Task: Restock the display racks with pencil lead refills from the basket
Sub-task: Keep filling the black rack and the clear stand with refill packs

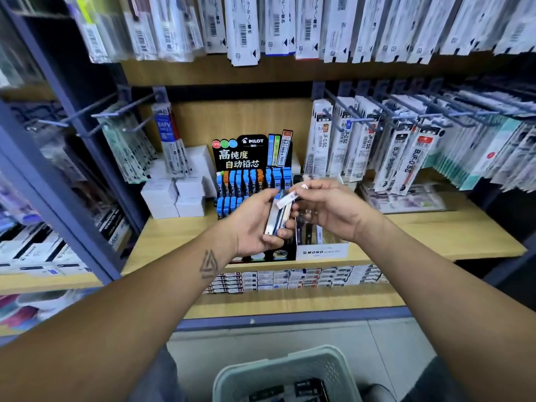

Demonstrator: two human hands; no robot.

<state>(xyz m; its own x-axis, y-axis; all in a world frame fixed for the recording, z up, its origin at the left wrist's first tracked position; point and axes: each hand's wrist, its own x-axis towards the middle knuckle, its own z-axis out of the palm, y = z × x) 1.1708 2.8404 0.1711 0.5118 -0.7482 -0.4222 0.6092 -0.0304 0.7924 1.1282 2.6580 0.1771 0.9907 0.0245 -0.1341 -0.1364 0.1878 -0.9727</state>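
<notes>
My left hand (pixel 255 224) grips a small bunch of slim lead refill cases (pixel 276 220), held upright in front of the black Pilot display rack (pixel 249 158). My right hand (pixel 327 208) pinches one white-labelled refill case (pixel 287 199) at the top of that bunch. The rack's rows hold several blue-capped and a few orange-capped refills (pixel 246 181). A white Mono refill box (pixel 322 250) stands just right of the rack, partly hidden by my right hand. The pale grey basket (pixel 285 372) sits low in view between my arms, with dark refill packs inside.
The wooden shelf (pixel 435 233) carries white boxes (pixel 174 195) left of the rack. Metal pegs (pixel 406 111) with hanging pen refill packs run along the right and above. A lower shelf (pixel 290 280) holds rows of small boxes. Grey floor lies beyond the basket.
</notes>
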